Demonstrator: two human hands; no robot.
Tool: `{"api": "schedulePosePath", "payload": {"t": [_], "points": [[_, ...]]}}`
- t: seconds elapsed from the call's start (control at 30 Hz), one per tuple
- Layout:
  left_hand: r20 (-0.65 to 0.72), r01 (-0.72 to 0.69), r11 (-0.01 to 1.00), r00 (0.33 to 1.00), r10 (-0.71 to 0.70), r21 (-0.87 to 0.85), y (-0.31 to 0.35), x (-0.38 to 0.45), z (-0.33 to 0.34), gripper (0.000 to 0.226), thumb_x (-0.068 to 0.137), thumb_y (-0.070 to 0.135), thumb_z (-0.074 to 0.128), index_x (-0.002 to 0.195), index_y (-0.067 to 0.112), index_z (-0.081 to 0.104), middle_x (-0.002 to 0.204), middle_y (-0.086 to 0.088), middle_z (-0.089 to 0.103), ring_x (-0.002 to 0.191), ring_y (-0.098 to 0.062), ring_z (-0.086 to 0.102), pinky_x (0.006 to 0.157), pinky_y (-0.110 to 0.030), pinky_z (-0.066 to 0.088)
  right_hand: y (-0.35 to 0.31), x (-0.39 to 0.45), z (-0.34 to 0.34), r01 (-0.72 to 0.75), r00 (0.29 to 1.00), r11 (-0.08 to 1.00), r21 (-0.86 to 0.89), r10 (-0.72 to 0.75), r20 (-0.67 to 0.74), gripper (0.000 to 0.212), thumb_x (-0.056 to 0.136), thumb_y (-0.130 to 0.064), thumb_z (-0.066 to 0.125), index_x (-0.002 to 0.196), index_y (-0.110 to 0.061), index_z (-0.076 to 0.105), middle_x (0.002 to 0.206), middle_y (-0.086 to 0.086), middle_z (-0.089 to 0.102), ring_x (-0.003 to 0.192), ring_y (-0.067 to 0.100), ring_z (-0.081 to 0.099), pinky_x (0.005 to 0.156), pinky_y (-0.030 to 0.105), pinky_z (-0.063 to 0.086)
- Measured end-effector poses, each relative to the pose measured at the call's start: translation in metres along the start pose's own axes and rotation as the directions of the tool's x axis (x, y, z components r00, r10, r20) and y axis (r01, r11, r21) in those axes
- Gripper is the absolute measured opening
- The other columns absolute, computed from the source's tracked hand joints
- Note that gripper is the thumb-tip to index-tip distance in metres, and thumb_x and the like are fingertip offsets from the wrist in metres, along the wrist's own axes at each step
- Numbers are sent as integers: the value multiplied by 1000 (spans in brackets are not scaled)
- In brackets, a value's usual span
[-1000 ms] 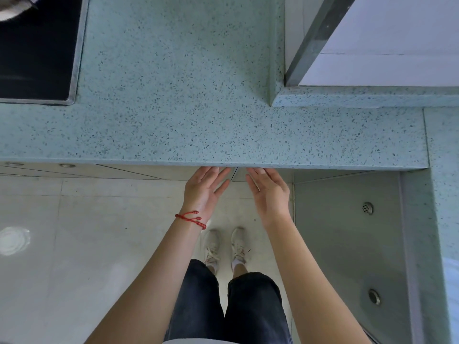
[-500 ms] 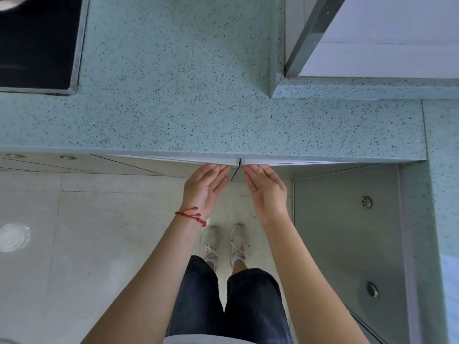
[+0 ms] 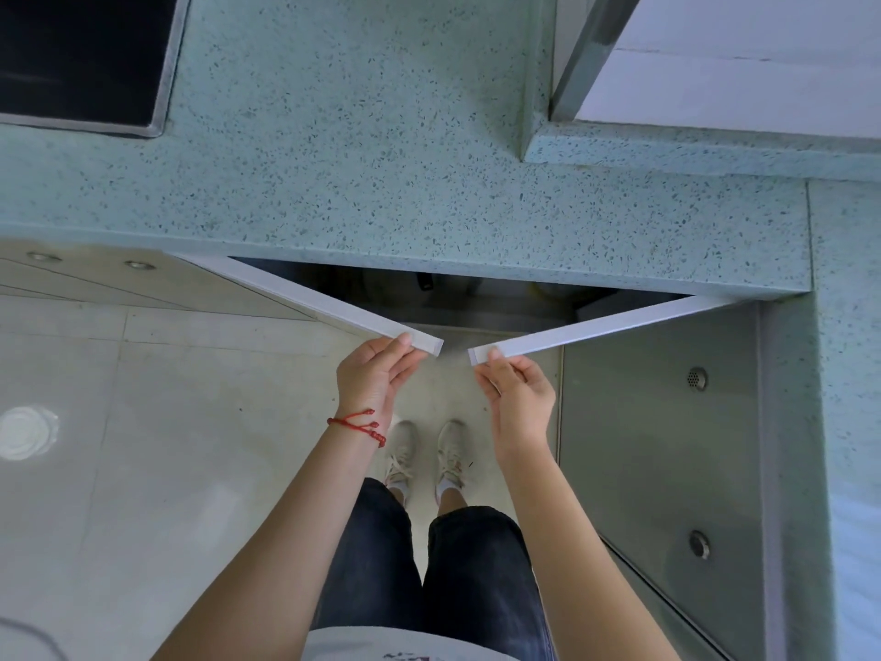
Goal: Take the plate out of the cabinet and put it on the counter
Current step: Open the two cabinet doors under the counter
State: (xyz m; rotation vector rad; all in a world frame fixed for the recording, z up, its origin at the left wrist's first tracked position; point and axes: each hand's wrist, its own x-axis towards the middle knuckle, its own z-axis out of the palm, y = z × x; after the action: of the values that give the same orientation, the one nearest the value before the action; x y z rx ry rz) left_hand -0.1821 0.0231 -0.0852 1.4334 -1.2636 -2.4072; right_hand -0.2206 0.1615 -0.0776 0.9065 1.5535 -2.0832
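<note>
Here, under the front edge of the speckled counter [image 3: 381, 183], I see the cabinet [image 3: 453, 298] half open, my left hand [image 3: 369, 374] and right hand [image 3: 519, 398] pinching its door edges, the plate hidden in shadow.

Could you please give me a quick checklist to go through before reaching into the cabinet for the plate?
1. Left hand holds the left door by its edge: ok.
2. Right hand holds the right door by its edge: ok.
3. Doors open wide enough to reach in: not ok, only partly swung out.
4. Plate located inside the cabinet: cannot tell, the interior is dark.
5. Bare spot on the counter for the plate: ok.
6. A hand free to take the plate: not ok, both are on the doors.
</note>
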Motion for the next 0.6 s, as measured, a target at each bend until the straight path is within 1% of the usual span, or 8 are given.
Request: {"api": "schedulePosePath", "payload": {"t": [0.1, 0.17, 0.33, 0.5, 0.6], "points": [[-30, -35, 997, 999, 37, 68, -7, -6, -7, 24, 79, 16, 67, 55, 20, 68, 57, 3, 67, 66, -12, 68, 62, -18, 55, 5, -7, -15, 0, 1000, 999, -43, -1, -14, 17, 82, -6, 64, 71, -10, 52, 65, 5, 53, 62, 15, 60, 67, 23, 56], [-52, -47, 995, 997, 52, 84, -10, -11, -12, 25, 78, 17, 68, 54, 19, 67, 54, 4, 65, 63, -10, 66, 61, -17, 54, 8, -11, -25, 1, 1000, 998, -60, -2, -11, 18, 82, -7, 64, 69, -11, 52, 64, 3, 53, 61, 14, 60, 67, 23, 56], [-93, -58, 994, 993, 67, 96, -15, -23, -26, 15, 77, 15, 69, 63, 18, 66, 54, 8, 69, 61, -7, 67, 59, -16, 54, 12, -21, -49, 13, 1000, 997, -81, -11, 20, 19, 81, -5, 65, 68, -12, 53, 57, -3, 55, 56, 10, 62, 65, 21, 56], [-77, -71, 993, 994, 79, 98, -19, -39, -43, 13, 79, 10, 66, 68, 14, 63, 52, 8, 68, 59, -6, 67, 59, -15, 54, 13, -31, -67, 41, 999, 991, -125, -38, 27, 17, 81, -4, 65, 71, -12, 53, 55, -4, 56, 53, 9, 59, 62, 19, 56], [-60, -75, 992, 995, 81, 99, -19, -45, -54, 15, 80, 7, 65, 67, 13, 60, 51, 8, 68, 56, -5, 66, 58, -15, 55, 15, -38, -79, 50, 999, 985, -168, -47, 26, 18, 82, -5, 64, 70, -14, 54, 45, -10, 58, 54, 10, 57, 68, 24, 54]]}}
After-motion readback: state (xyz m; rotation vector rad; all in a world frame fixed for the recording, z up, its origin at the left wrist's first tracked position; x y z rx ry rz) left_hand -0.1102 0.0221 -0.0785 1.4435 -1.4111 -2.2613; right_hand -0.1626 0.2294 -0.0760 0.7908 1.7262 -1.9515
